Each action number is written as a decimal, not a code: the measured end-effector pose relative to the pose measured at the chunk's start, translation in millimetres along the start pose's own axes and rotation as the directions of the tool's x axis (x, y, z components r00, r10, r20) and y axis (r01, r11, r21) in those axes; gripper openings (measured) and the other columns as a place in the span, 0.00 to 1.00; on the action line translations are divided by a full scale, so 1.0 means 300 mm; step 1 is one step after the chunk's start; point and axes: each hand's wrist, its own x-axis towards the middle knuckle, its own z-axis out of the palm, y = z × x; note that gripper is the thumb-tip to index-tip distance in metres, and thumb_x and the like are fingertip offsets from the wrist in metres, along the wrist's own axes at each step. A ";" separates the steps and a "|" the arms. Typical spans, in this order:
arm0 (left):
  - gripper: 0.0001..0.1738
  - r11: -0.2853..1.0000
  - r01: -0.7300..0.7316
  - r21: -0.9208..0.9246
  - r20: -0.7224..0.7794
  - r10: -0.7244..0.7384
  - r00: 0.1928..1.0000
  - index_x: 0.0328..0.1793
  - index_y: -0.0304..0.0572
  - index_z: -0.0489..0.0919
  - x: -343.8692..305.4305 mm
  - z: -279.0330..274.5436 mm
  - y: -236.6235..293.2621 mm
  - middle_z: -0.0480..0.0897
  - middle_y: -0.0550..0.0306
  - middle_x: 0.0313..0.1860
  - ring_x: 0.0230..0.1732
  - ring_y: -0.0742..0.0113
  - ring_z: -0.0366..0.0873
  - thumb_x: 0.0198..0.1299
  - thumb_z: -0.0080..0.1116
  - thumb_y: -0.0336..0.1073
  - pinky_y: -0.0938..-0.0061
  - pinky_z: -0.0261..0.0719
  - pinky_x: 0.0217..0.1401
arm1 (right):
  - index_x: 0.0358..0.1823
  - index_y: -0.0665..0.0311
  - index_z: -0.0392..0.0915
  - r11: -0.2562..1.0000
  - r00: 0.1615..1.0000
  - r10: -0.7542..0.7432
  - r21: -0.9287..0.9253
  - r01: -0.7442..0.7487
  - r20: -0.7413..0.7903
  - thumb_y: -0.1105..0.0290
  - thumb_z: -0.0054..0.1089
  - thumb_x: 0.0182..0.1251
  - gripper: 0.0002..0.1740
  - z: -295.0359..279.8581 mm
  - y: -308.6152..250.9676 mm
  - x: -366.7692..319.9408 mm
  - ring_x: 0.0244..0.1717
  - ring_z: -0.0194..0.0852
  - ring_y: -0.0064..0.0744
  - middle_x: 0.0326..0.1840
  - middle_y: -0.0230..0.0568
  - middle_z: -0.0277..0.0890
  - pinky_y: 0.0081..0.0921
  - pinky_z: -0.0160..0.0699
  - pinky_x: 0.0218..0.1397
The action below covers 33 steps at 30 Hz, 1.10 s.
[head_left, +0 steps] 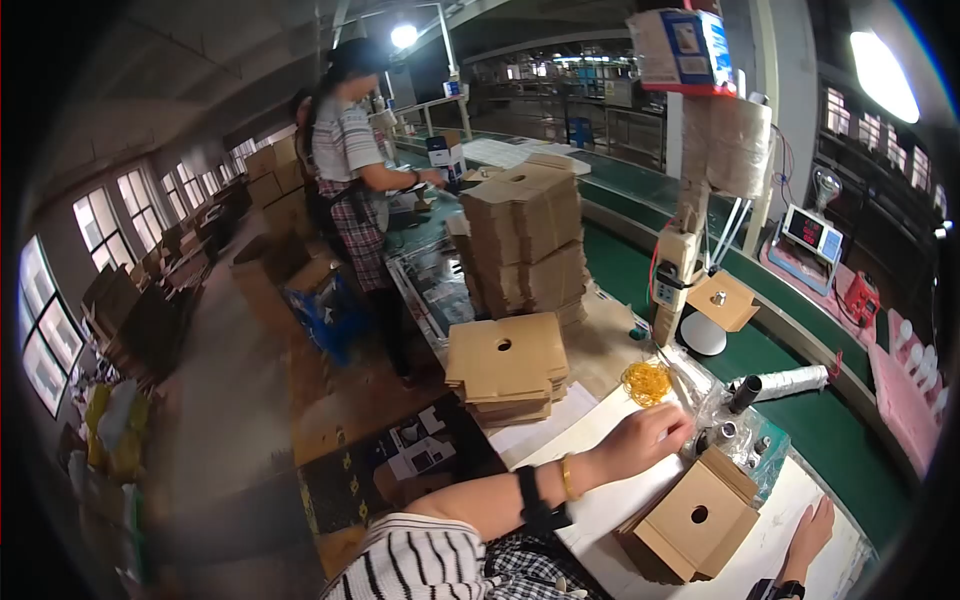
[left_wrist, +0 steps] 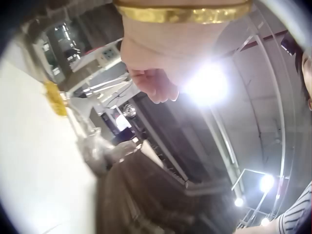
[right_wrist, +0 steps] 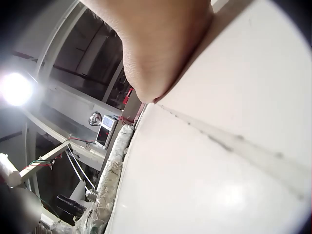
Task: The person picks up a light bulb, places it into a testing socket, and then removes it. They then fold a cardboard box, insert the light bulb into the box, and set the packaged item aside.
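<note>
In the head view my left hand (head_left: 650,440) is raised above the white table, its fingers curled with nothing seen in them. Bent fingertips also show on the left hand (left_wrist: 156,80) in the left wrist view. Just below it lies a small stack of flat cardboard pieces (head_left: 670,530), the top one with a round hole. My right hand (head_left: 810,535) rests on the white tabletop (head_left: 765,545) to the right of that stack, fingers extended. The right wrist view shows part of the right hand (right_wrist: 158,44) against the white surface, its fingers hidden.
Beyond the left hand are yellow rubber bands (head_left: 646,383), metal cylinders in clear plastic and a foil-wrapped roll (head_left: 795,383). Cardboard stacks (head_left: 505,355) stand farther left, one tall. A post (head_left: 690,200), scale (head_left: 805,235) and green conveyor line the far side. Another person stands upper left.
</note>
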 end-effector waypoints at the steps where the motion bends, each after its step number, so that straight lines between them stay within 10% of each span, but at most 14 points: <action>1: 0.10 0.998 0.030 0.046 0.024 -0.031 0.999 0.36 0.37 0.74 -0.081 -0.028 -0.044 0.77 0.48 0.31 0.33 0.50 0.77 0.69 0.57 0.35 0.62 0.75 0.40 | 0.72 0.65 0.68 1.000 1.000 -0.014 -0.008 0.014 -0.005 0.64 0.50 0.76 0.26 0.005 0.010 0.004 0.74 0.61 0.53 0.74 0.54 0.66 0.44 0.60 0.76; 10: 0.18 0.841 0.332 0.427 0.110 -0.413 0.904 0.32 0.40 0.77 -0.367 -0.136 -0.172 0.81 0.49 0.31 0.36 0.48 0.80 0.70 0.54 0.45 0.58 0.78 0.40 | 0.74 0.65 0.64 0.996 0.993 0.041 -0.078 -0.032 0.115 0.61 0.49 0.77 0.28 -0.063 -0.068 -0.040 0.77 0.55 0.62 0.78 0.59 0.59 0.46 0.57 0.78; 33: 0.17 0.840 0.233 0.491 0.076 -0.307 0.949 0.31 0.40 0.76 -0.375 -0.125 -0.162 0.80 0.50 0.30 0.35 0.48 0.81 0.69 0.55 0.44 0.58 0.79 0.39 | 0.74 0.64 0.66 0.996 0.996 0.059 -0.064 -0.054 0.071 0.60 0.49 0.78 0.28 -0.114 -0.119 -0.104 0.77 0.57 0.59 0.76 0.57 0.63 0.46 0.56 0.78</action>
